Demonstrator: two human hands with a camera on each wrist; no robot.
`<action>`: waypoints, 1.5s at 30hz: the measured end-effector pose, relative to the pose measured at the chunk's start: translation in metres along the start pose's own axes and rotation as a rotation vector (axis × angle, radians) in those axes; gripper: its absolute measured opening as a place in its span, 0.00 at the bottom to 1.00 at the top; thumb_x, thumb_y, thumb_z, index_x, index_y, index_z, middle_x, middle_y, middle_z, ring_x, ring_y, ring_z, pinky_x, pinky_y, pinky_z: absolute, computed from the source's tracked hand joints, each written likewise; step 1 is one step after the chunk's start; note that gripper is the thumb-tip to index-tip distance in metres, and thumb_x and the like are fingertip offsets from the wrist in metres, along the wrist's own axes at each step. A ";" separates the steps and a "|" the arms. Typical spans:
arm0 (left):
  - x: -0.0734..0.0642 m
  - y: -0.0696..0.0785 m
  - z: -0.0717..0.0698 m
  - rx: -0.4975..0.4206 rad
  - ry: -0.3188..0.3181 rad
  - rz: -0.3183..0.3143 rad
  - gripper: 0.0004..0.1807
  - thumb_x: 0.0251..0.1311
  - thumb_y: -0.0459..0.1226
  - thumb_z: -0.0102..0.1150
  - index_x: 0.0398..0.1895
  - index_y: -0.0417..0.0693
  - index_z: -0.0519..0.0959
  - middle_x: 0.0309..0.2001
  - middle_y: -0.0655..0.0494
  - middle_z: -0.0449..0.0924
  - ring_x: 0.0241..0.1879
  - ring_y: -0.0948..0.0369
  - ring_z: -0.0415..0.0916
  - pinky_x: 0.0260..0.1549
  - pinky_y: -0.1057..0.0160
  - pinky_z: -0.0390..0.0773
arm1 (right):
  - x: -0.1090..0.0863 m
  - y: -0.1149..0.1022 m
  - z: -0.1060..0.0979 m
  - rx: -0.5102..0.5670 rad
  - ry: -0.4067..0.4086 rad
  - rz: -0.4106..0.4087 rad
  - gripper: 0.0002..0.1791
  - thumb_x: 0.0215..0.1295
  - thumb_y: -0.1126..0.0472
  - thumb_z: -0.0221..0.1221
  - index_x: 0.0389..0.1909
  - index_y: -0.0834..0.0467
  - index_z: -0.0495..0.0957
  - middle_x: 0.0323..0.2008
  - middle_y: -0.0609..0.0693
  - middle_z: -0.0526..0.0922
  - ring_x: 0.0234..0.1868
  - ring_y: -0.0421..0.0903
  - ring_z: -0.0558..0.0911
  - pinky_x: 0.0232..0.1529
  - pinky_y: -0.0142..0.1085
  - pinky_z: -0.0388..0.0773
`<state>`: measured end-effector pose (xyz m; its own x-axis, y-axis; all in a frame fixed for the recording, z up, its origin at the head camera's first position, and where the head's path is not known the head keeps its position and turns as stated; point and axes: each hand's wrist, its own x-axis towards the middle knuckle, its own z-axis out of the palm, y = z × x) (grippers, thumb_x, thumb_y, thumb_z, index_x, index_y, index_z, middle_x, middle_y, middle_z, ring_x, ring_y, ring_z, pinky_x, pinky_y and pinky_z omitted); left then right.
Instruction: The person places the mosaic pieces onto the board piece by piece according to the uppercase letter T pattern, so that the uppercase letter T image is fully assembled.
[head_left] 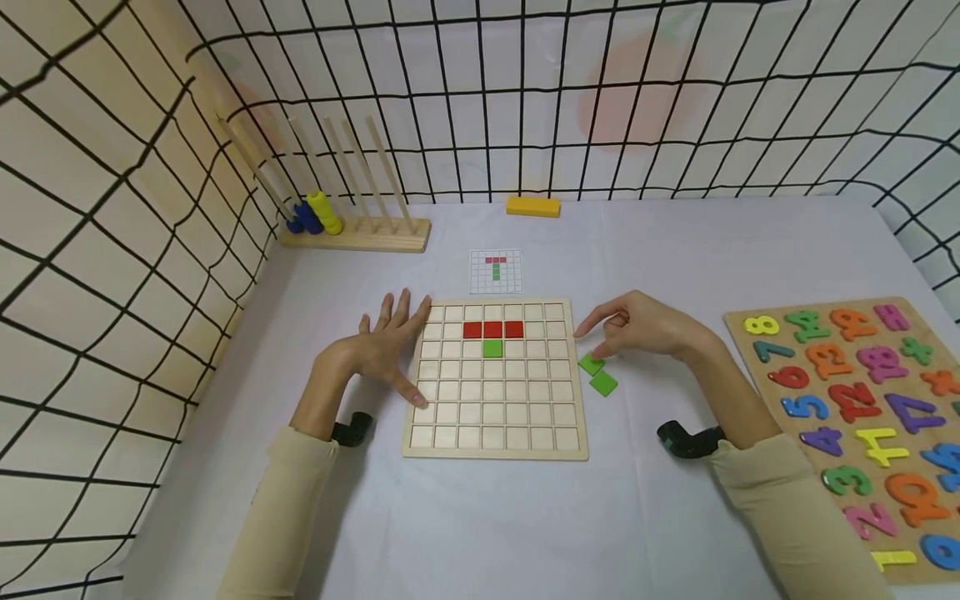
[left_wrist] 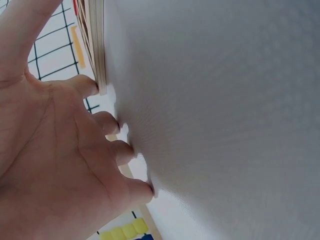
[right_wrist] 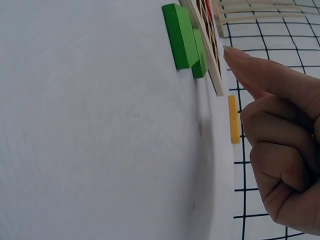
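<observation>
A wooden grid board (head_left: 495, 457) holds three red tiles (head_left: 492, 330) in a row, with one green tile (head_left: 492, 348) below the middle one. My left hand (head_left: 378, 354) spreads its fingers along the board's left edge; the thumb and index finger touch it. At the right edge hovers my right hand (head_left: 645, 329), its index finger stretched toward the board and other fingers curled in. Beneath its thumb lie two loose green tiles (head_left: 603, 383); in the right wrist view the green tiles (right_wrist: 180, 37) sit against the board. Nothing shows between thumb and index finger.
Behind the board lies a pattern card (head_left: 496, 283). A yellow block (head_left: 533, 207) rests by the black netting (head_left: 487, 108). A peg stand (head_left: 367, 237) with blue and yellow beads stands back left. At right lies a number puzzle board (head_left: 750, 333).
</observation>
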<state>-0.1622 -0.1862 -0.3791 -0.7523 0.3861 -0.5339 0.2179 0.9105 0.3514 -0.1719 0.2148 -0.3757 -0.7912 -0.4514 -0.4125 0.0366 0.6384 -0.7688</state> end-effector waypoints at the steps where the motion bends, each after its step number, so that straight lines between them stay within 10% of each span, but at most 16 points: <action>1: 0.000 0.000 0.000 0.000 0.000 -0.001 0.88 0.33 0.59 0.86 0.84 0.54 0.24 0.81 0.40 0.09 0.79 0.40 0.06 0.74 0.26 0.24 | 0.000 0.001 -0.001 -0.001 -0.004 0.008 0.22 0.55 0.64 0.74 0.53 0.60 0.86 0.16 0.44 0.63 0.19 0.40 0.61 0.26 0.32 0.56; 45: 0.000 -0.001 0.000 -0.021 0.000 0.000 0.88 0.33 0.58 0.87 0.84 0.55 0.25 0.81 0.42 0.09 0.80 0.42 0.06 0.74 0.27 0.23 | 0.003 0.017 -0.003 0.001 -0.080 0.050 0.23 0.49 0.68 0.76 0.49 0.64 0.85 0.16 0.43 0.60 0.20 0.38 0.59 0.29 0.33 0.58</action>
<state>-0.1626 -0.1869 -0.3795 -0.7524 0.3861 -0.5337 0.2049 0.9072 0.3675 -0.1753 0.2256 -0.3887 -0.7374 -0.4672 -0.4878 0.0755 0.6607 -0.7469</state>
